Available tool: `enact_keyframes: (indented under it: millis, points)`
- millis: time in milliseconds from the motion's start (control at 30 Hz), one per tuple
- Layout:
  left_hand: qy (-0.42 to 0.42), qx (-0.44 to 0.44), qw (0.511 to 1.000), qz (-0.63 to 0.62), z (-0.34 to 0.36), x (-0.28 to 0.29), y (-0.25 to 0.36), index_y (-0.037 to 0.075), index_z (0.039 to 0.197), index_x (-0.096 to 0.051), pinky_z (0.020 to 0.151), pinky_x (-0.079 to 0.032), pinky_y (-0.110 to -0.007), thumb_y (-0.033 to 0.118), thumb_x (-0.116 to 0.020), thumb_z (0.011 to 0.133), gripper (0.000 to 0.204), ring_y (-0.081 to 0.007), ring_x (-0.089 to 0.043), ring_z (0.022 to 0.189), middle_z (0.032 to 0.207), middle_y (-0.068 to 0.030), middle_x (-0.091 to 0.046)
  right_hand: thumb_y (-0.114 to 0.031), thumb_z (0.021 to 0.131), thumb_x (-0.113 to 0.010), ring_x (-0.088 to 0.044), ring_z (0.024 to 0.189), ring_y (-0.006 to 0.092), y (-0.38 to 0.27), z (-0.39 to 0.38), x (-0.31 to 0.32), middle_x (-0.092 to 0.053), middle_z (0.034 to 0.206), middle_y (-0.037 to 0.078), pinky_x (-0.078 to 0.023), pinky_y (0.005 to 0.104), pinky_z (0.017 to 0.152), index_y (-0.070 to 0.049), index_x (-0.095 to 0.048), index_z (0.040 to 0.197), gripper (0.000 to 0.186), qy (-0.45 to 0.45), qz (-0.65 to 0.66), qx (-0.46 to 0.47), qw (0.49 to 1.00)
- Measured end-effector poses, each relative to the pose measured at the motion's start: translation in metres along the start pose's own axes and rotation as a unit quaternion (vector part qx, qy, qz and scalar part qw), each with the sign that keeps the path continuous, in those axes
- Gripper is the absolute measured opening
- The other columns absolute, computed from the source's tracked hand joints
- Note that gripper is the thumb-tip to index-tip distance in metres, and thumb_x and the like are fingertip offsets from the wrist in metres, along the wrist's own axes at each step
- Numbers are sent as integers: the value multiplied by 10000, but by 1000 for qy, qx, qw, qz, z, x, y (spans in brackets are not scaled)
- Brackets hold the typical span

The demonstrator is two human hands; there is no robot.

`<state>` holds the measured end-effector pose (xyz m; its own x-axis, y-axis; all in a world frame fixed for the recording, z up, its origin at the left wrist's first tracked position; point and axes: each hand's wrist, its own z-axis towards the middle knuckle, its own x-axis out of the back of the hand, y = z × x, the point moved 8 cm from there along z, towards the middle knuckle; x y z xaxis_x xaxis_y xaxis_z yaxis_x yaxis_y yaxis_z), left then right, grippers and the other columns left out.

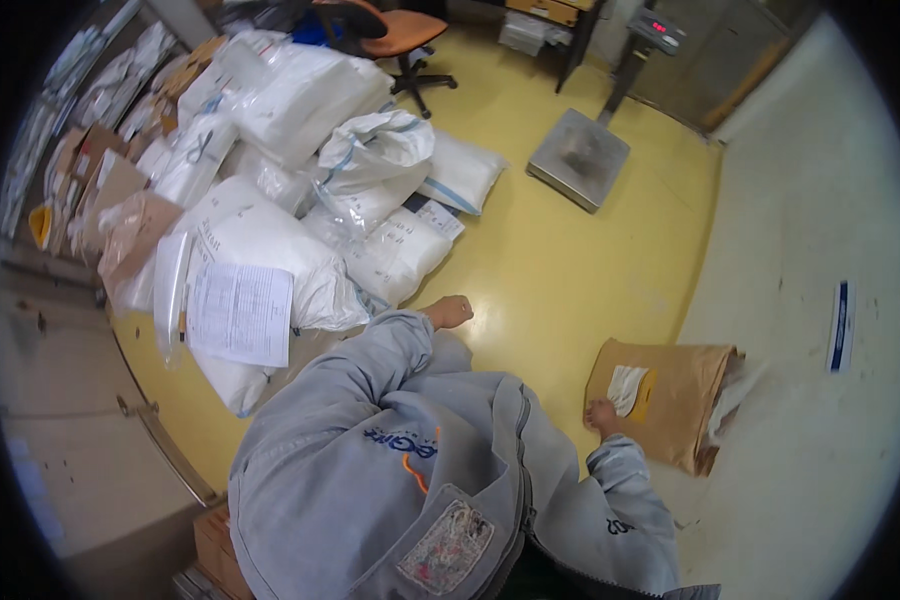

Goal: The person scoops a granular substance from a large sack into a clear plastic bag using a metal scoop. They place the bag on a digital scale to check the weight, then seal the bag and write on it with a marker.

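My right hand (pixel 602 416) is closed at the left edge of a brown paper sack (pixel 675 405), its fingers curled against the paper. The sack has a yellow and white printed patch, and pale plastic shows at its crumpled open end on the right, beside the wall. My left hand (pixel 450 312) hangs in a loose fist over the yellow floor, with nothing visible in it. Nearest to that hand lies a full white sack (pixel 398 255) with handwriting on it. Grey jacket sleeves cover both arms.
Many white sacks (pixel 290 95) are heaped at the left, with a printed sheet (pixel 240 315) lying on one. A floor scale (pixel 578 160) with a lit red display stands far right. Behind are an orange chair (pixel 405 35) and shelving. A pale wall (pixel 800 250) bounds the right.
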<state>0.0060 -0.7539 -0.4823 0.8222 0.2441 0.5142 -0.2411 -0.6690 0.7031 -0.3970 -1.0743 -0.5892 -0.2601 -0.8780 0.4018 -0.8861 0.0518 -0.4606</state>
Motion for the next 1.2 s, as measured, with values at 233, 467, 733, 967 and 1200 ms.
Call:
enact_keyframes:
  millis: [233, 467, 733, 967, 1200]
  points:
    - [-195, -199, 947, 162, 48, -95, -86, 49, 988, -624, 892, -420, -384, 342, -461, 879, 353, -269, -563, 1016, 1132, -173, -598, -209, 888, -487, -541, 482, 170, -158, 129, 18, -587, 681, 108, -387, 294, 365, -49, -570, 931, 185, -146, 9, 55, 988]
    - [121, 182, 932, -290, 18, -64, -214, 29, 813, -659, 716, -477, -363, 269, -548, 802, 264, -254, -623, 816, 842, -163, -653, -266, 849, -531, -606, 576, 195, -399, 153, -80, -633, 702, 99, -495, 332, 581, -6, -608, 868, 271, -165, -416, 242, 861]
    - [250, 253, 853, -382, -80, -136, -227, 49, 684, -570, 555, -451, -384, 137, -530, 749, 117, -271, -584, 646, 687, -127, -599, -290, 803, -592, -633, 805, 280, -601, 150, -304, -658, 843, 166, -497, 374, 724, -13, -640, 922, 306, -254, -467, 287, 797]
    - [251, 396, 826, -314, -163, -135, -75, 14, 825, -580, 561, -449, -301, 82, -512, 824, 96, -192, -585, 662, 747, -90, -604, -372, 755, -658, -629, 854, 344, -576, 267, -560, -646, 945, 220, -492, 391, 762, -26, -667, 939, 392, -375, -567, 478, 556]
    - [260, 462, 667, -524, -171, -163, 9, 12, 926, -573, 596, -453, -278, 141, -506, 875, 155, -182, -597, 713, 802, -84, -619, -308, 766, -659, -601, 757, 361, -554, 263, -698, -629, 856, 219, -470, 405, 689, -7, -652, 909, 332, -379, -270, 68, 883]
